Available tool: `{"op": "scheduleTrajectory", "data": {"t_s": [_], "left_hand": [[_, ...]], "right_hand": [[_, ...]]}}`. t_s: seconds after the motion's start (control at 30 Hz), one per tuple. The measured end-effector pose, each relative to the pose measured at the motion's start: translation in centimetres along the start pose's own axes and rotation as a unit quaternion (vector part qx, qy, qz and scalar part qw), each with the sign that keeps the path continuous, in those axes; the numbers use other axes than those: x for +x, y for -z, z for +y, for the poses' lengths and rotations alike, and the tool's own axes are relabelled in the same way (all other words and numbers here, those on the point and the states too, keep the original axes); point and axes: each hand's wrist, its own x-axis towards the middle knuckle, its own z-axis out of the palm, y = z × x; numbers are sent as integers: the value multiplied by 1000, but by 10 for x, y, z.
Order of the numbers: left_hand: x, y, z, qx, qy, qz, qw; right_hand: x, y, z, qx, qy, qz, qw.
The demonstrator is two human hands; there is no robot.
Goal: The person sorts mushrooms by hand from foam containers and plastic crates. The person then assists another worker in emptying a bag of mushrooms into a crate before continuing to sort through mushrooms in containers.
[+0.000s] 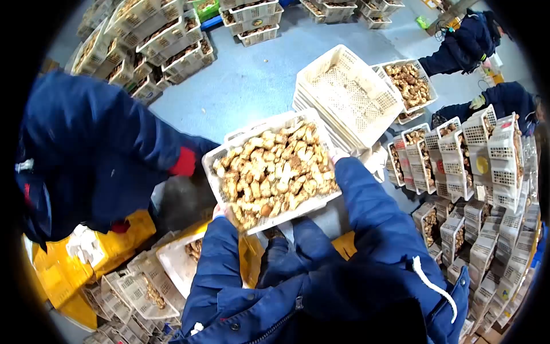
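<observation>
Between my two hands is a white plastic crate (pixel 213 182) heaped with brown-and-cream mushrooms (pixel 276 169). My left hand (pixel 221 212) grips its near left corner, fingers partly hidden by the crate. At the right side, my right hand (pixel 338 155) holds the rim, and most of its fingers are out of sight. The crate is tilted slightly in view, in front of my body. Just beyond its right end stands a stack of nested white crates (pixel 358 92); the top one holds only small debris.
A co-worker in a dark blue jacket (pixel 91 149) stands close on the left. Two other people (pixel 467 43) are at the far right. Stacked mushroom crates (pixel 441 157) line the right side and the back left (pixel 166 43). Yellow bins (pixel 69 281) sit lower left. The floor (pixel 246 74) is blue.
</observation>
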Motion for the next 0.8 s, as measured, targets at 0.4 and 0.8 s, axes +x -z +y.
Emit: {"op": "scheduleTrajectory", "data": {"t_s": [0.4, 0.8], "left_hand": [[-57, -118, 53, 63, 128, -159, 977], [-101, -326, 164, 301, 132, -480, 814]], "right_hand": [[-87, -19, 18, 42, -67, 65, 995], [-334, 2, 4, 208, -293, 404, 841]]}}
